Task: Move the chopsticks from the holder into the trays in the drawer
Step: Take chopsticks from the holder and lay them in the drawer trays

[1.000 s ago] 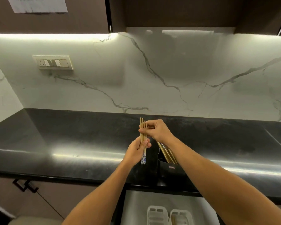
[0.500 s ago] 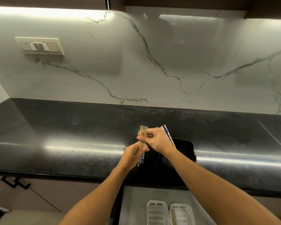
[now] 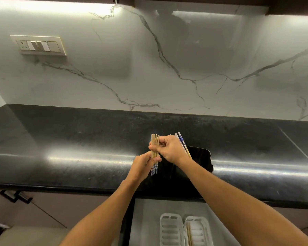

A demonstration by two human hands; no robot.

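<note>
The left hand (image 3: 143,163) closes its grip on the lower part of the upright chopsticks (image 3: 155,142) and the right hand (image 3: 169,150) pinches them higher up, above the tabletop (image 3: 78,139), with the trays (image 3: 171,228) below, toward the person.

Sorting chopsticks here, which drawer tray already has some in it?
The right-hand tray: chopsticks lie along its left side, while the left tray shows only its slotted floor.

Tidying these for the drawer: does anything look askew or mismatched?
Yes. The bundle of bamboo chopsticks pinched by the left hand and right hand has its blue-and-white patterned ends down, while the other chopsticks behind the right hand point patterned ends up: opposite ways.
</note>
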